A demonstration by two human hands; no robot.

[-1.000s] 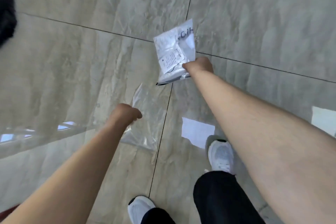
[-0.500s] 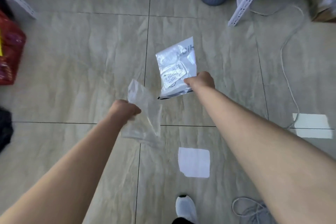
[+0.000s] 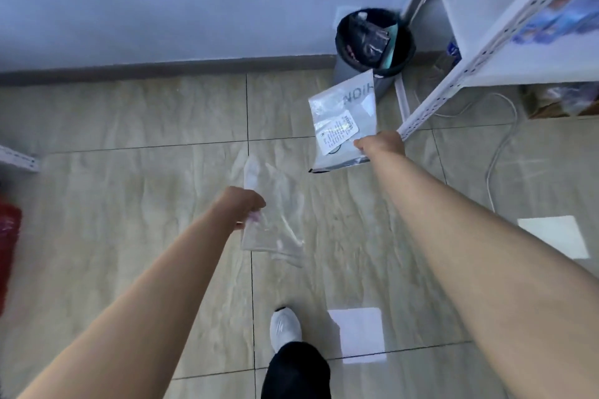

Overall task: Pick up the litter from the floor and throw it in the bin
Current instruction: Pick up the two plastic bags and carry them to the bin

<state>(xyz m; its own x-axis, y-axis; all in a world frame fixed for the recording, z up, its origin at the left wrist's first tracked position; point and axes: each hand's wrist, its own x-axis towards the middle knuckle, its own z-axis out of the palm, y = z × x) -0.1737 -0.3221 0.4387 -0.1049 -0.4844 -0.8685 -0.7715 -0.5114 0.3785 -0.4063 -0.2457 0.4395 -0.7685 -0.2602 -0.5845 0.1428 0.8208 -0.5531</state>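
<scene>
Fingers: from the head view, right hand (image 3: 384, 144) pinches the lower edge of a white printed packet (image 3: 343, 125), centre right; left hand (image 3: 243, 207) is closed on a clear plastic bag (image 3: 275, 230), mid-frame; individual fingertips are mostly hidden.
Bin: dark, round bin (image 3: 376, 42), upper right against the wall, already holding rubbish, beside the white shelf leg (image 3: 418, 116).
Floor: tiled floor (image 3: 129, 204); the pale squares look like light patches, not litter.
Risk: thin film may flutter and miss the opening if released too early; the packet could catch the shelf leg.
Count: two litter pieces held, one bin, two hands.
</scene>
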